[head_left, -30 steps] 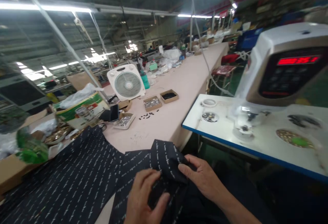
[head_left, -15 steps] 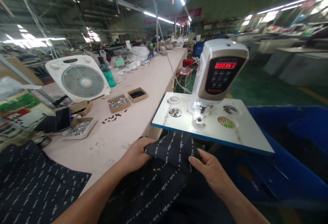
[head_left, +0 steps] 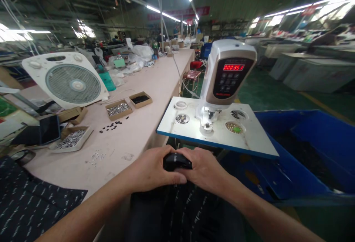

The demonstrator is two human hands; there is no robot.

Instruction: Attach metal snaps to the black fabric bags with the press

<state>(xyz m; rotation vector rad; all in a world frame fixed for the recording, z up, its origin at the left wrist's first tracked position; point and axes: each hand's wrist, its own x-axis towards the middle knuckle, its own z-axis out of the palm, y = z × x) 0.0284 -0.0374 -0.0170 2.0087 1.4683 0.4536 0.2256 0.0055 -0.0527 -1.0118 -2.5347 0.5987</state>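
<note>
From where I stand, the head view shows both hands closed on a dark printed cloth (head_left: pixel 177 162), squeezed into a smooth, rounded fold. The left hand (head_left: pixel 151 168) grips one side, its thumb laid along the front of the fold; the right hand (head_left: pixel 203 166) pinches the other. The rest of the cloth drops below them in soft, dark folds with rows of small white lettering. The fold is held in front of the near blue edge of a glossy white board (head_left: pixel 191 134), towards its left corner, beside the pinkish worktop's (head_left: pixel 144 120) right edge.

On that board stands a rounded plastic machine (head_left: pixel 231 74) with red digits, amid round wells of small metal parts. Another lettered cloth (head_left: pixel 36 197) lies flat at the worktop's near left corner. Beyond it are shallow cardboard trays (head_left: pixel 119 113), scattered black bits (head_left: pixel 111 126) and a boxy white fan (head_left: pixel 66 77) with a round grille.
</note>
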